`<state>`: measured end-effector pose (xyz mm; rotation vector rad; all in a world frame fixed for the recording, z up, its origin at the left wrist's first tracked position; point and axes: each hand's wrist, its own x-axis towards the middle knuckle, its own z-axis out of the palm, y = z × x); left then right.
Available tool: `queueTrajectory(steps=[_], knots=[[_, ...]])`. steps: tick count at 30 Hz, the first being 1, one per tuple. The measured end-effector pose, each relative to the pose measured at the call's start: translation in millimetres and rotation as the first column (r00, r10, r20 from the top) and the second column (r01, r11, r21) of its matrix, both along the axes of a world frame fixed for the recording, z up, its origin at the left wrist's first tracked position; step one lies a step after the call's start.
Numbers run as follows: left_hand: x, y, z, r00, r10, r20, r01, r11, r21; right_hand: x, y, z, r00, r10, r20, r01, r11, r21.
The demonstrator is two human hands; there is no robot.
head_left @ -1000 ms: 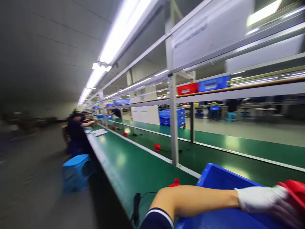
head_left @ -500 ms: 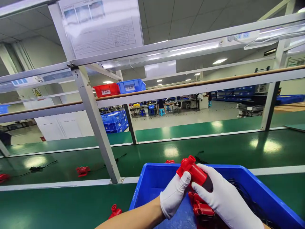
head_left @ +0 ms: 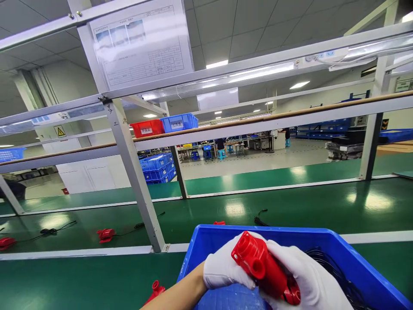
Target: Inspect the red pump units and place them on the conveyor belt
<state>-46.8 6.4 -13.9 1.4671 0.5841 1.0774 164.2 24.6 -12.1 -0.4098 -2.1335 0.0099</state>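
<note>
A red plastic pump-like unit (head_left: 258,262) with a round port and a cylindrical body is held over the blue bin (head_left: 190,262). My left hand (head_left: 222,267), in a white glove, grips it from the left, with its fingers partly hidden behind it. White-gloved too, my right hand (head_left: 309,273) wraps round its right side. More red parts show under the right hand, at the lower end of the held unit. Black cables (head_left: 335,275) lie coiled in the right side of the bin.
Another red unit (head_left: 155,290) lies left of the bin, partly behind my left forearm. On the green conveyor belt are a red unit (head_left: 106,235) and a black cord (head_left: 48,231). A grey post (head_left: 138,181) stands left of the bin. Red (head_left: 147,128) and blue boxes (head_left: 179,122) sit on the shelf.
The red unit has come lower and nearer to me, and has been turned so its port faces me. My hands have moved down with it. The items on the conveyor have drifted slightly left.
</note>
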Motion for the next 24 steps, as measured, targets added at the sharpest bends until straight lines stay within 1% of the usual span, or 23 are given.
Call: queueTrajectory(steps=[2,5,6,7,8,9,10,11,13,14,15,16,17,18,20,21,22,24], knots=[[1.3,-2.7,1.6,0.999,0.039,-0.009,-0.039,0.998,0.051,1.6,2.2,1.6,1.0,0.008,-0.002,-0.008,1.0,0.011],[8.3,-7.8,7.0,0.993,0.117,-0.034,-0.113,0.99,0.087,6.1,6.5,6.2,1.0,0.007,-0.001,-0.007,1.0,0.022],[11.5,-9.4,9.0,0.983,0.179,-0.046,-0.172,0.978,0.118,8.0,8.0,7.9,1.0,0.012,-0.005,-0.012,1.0,0.024],[14.6,-10.8,10.5,0.963,0.262,-0.061,-0.249,0.954,0.17,10.0,9.3,9.5,1.0,0.015,-0.006,-0.014,1.0,0.007],[17.5,-11.9,11.7,0.93,0.36,-0.072,-0.333,0.91,0.248,12.1,10.0,11.0,1.0,0.009,0.004,-0.009,0.999,-0.038],[19.9,-12.7,12.5,0.883,0.465,-0.068,-0.415,0.839,0.352,14.0,10.2,12.5,1.0,-0.003,0.03,0.006,0.993,-0.114],[21.8,-13.3,13.1,0.829,0.557,-0.051,-0.473,0.747,0.466,15.6,9.6,14.1,0.997,-0.01,0.072,0.025,0.978,-0.209],[23.1,-13.9,14.1,0.779,0.627,-0.027,-0.501,0.647,0.575,16.9,8.3,15.7,0.993,-0.009,0.117,0.044,0.95,-0.309],[24.5,-15.6,18.0,0.707,0.707,0.025,-0.475,0.449,0.757,18.2,3.8,19.0,0.985,0.035,0.171,0.049,0.884,-0.466],[24.8,-17.0,21.4,0.686,0.727,0.04,-0.44,0.37,0.818,18.2,0.9,20.8,0.983,0.067,0.168,0.03,0.857,-0.514],[24.9,-18.7,25.7,0.669,0.742,0.044,-0.4,0.309,0.863,17.8,-2.1,22.7,0.984,0.099,0.151,0.0,0.834,-0.551],[25.0,-20.6,30.5,0.655,0.754,0.042,-0.36,0.263,0.895,17.0,-5.0,24.7,0.984,0.127,0.128,-0.029,0.813,-0.582],[25.2,-22.4,35.5,0.642,0.765,0.039,-0.327,0.228,0.917,15.8,-7.6,27.2,0.983,0.148,0.107,-0.053,0.792,-0.608],[25.3,-23.7,40.1,0.631,0.775,0.029,-0.302,0.211,0.93,14.1,-9.4,30.2,0.982,0.162,0.091,-0.068,0.771,-0.633],[24.9,-23.9,46.5,0.605,0.796,0.006,-0.298,0.22,0.929,10.0,-9.0,38.7,0.982,0.179,0.06,-0.088,0.715,-0.694],[23.9,-22.6,47.7,0.59,0.807,-0.009,-0.317,0.242,0.917,8.1,-5.7,44.5,0.982,0.183,0.038,-0.098,0.677,-0.73],[21.8,-20.5,47.1,0.575,0.818,-0.031,-0.345,0.276,0.897,6.7,0.1,51.7,0.983,0.184,0.012,-0.11,0.636,-0.764],[14.2,-14.6,40.3,0.536,0.838,-0.105,-0.402,0.362,0.841,7.6,20.1,70.4,0.983,0.178,-0.041,-0.138,0.574,-0.807]])
